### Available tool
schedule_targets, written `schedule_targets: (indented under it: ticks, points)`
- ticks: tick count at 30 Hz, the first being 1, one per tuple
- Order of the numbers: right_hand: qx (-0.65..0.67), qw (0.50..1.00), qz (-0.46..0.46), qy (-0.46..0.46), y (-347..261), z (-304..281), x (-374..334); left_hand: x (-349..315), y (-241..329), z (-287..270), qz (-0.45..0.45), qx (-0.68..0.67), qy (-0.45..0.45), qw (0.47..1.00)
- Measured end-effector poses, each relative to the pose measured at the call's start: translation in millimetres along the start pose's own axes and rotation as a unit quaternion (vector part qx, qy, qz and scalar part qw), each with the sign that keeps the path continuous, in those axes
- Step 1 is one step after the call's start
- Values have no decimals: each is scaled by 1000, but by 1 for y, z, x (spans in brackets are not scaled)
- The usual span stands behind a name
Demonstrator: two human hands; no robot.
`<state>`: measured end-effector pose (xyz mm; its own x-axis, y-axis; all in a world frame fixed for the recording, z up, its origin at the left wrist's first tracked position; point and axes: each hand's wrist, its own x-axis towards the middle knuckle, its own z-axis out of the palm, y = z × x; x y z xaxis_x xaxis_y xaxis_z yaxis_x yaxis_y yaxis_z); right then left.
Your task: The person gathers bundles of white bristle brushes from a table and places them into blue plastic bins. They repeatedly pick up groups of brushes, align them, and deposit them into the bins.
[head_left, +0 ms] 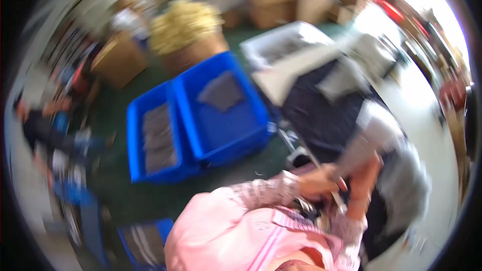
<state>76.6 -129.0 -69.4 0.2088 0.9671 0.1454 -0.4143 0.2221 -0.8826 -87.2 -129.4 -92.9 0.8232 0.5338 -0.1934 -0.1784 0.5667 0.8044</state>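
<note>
Motion blur softens the whole view. My left hand (321,179) is closed on the lower corner of a grey cloth piece (355,154), its arm in a pale patterned sleeve. Close beside it, my right hand (365,174) grips the same grey cloth along its other side. The cloth rises from my hands over a dark-covered table (316,115). A lighter, dotted grey-white piece (384,125) adjoins its upper end; I cannot tell whether they are one. Loose pale fabric (404,180) lies right of my right hand.
Two blue bins (258,130) stand left of the table, with dark grey pieces inside. A white bin (251,52) and a carton of yellow material (186,25) are beyond. Another grey piece (344,78) lies on the table. People (45,125) work at the far left.
</note>
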Motion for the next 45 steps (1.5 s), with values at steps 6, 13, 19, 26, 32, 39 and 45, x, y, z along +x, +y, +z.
schedule_targets:
  ticks: [6,13,19,26,32,39,45]
  points:
    - [-106,987,12,122,4,-4,-4,9,8,4,-29,-45,13,998]
    - [64,990,53,112,20,-18,-2,12,2,-7,-75,-87,45,992]
    - [104,985,92,103,29,-18,0,10,-3,-18,-78,-103,65,989]
    - [141,976,133,96,30,-16,3,7,-5,-32,-74,-121,43,989]
    - [120,979,138,94,32,-8,5,-2,-2,-41,-45,-106,75,991]
    - [31,979,160,121,28,-2,2,4,-24,-48,-19,-50,45,998]
    - [53,980,144,126,30,-1,-1,6,-31,-52,32,-89,5,995]
